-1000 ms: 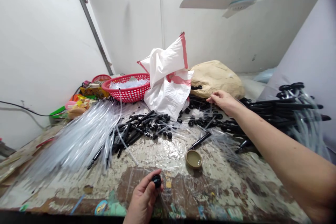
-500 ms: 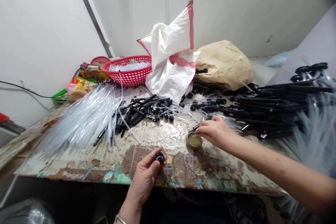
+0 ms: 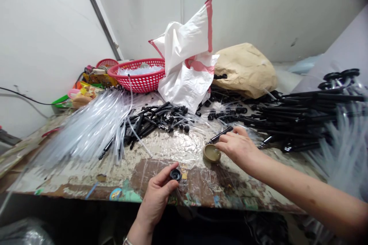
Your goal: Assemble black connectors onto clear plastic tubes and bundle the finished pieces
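Note:
Between the thumb and fingers of my left hand (image 3: 157, 191) is a small round black cap (image 3: 175, 175), its hollow side facing up toward me. My right hand (image 3: 236, 146) is closed at the right rim of a small tan bowl (image 3: 209, 157). Its fingertips are pinched together, and whatever they hold is hidden or too small to name. The bowl contains a pale, shiny substance. Just behind the bowl a black tube-shaped part (image 3: 220, 134) lies on the worn tabletop (image 3: 184, 145), partly covered by my right hand.
Clear plastic tubes (image 3: 89, 126) lie in a bundle on the left. Black parts (image 3: 149, 120) are heaped in the middle, more black rods (image 3: 299, 116) on the right. Behind stand a red basket (image 3: 138, 80), a white sack (image 3: 186, 46) and a brown paper bag (image 3: 244, 69).
The black cap has turned slightly in my left hand, and the thumb sits lower on it. My right hand has shifted slightly right at the bowl's rim. The view has moved a little.

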`<action>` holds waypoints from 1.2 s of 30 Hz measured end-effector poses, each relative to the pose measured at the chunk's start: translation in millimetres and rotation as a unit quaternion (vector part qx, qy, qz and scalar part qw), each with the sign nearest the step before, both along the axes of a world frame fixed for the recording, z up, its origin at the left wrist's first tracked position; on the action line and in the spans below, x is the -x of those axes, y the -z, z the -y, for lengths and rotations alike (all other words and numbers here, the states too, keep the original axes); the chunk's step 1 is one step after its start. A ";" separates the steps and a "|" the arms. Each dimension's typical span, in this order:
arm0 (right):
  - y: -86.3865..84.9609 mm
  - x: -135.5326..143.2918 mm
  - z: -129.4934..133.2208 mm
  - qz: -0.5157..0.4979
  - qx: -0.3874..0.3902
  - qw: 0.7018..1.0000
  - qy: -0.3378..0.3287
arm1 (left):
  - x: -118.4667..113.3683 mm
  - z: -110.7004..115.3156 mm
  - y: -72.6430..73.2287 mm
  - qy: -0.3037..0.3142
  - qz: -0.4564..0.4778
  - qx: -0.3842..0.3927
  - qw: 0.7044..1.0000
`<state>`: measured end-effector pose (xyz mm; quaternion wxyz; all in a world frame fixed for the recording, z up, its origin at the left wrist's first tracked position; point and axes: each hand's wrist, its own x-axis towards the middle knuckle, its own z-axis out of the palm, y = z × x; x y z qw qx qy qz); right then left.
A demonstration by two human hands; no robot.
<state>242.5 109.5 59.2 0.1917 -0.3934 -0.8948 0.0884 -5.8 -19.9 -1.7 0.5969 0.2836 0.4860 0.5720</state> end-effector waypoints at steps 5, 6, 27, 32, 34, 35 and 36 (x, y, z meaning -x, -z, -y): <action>4.9 -3.3 -1.8 0.140 -0.090 0.986 -0.016 | 2.1 -0.4 5.4 0.014 -0.001 -0.002 1.000; 5.8 -3.5 -1.9 0.159 -0.105 0.981 -0.015 | 2.5 -0.5 6.3 0.016 -0.001 -0.002 1.000; -19.0 28.0 35.9 -0.093 0.195 0.971 -0.105 | -6.9 -0.8 -0.9 0.004 0.029 -0.023 0.999; -15.0 50.7 51.0 -0.075 0.076 0.982 -0.156 | -7.8 2.1 -1.7 0.014 0.017 -0.029 0.999; -13.0 55.1 52.4 -0.065 0.040 0.985 -0.156 | -7.8 2.4 -2.2 0.019 0.014 -0.030 0.999; -13.0 56.7 52.8 -0.061 0.027 0.985 -0.156 | -7.7 2.4 -2.4 0.021 0.013 -0.030 0.999; -13.7 58.1 53.1 -0.058 0.013 0.986 -0.158 | -7.6 2.3 -2.5 0.023 0.012 -0.030 0.999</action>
